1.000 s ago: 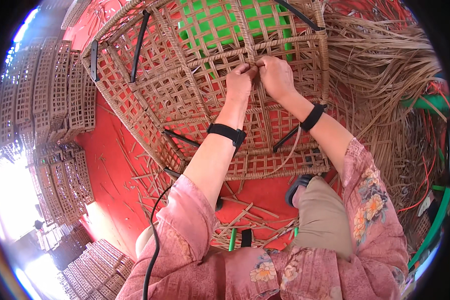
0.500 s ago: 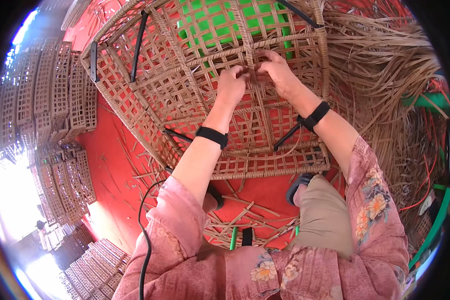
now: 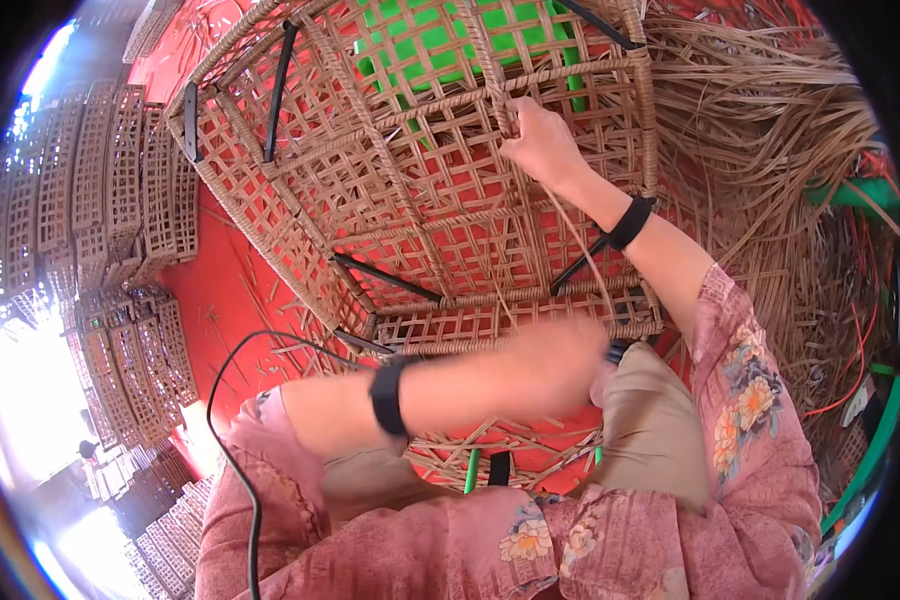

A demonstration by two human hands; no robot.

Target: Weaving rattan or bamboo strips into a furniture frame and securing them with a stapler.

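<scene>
Large open-lattice tan rattan basket frame [image 3: 420, 190] lying tilted on the red floor, most panels woven. Right hand [image 3: 540, 145] pinching a thin rattan strand [image 3: 580, 250] at the lattice. Left hand [image 3: 560, 365] blurring low; grip unclear. Weaving looking nearly finished; loose strand remaining.

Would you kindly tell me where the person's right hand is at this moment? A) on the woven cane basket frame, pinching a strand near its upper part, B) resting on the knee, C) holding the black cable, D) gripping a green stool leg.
A: the right hand is up on the woven basket frame, its fingers closed on a cane strand.
</scene>
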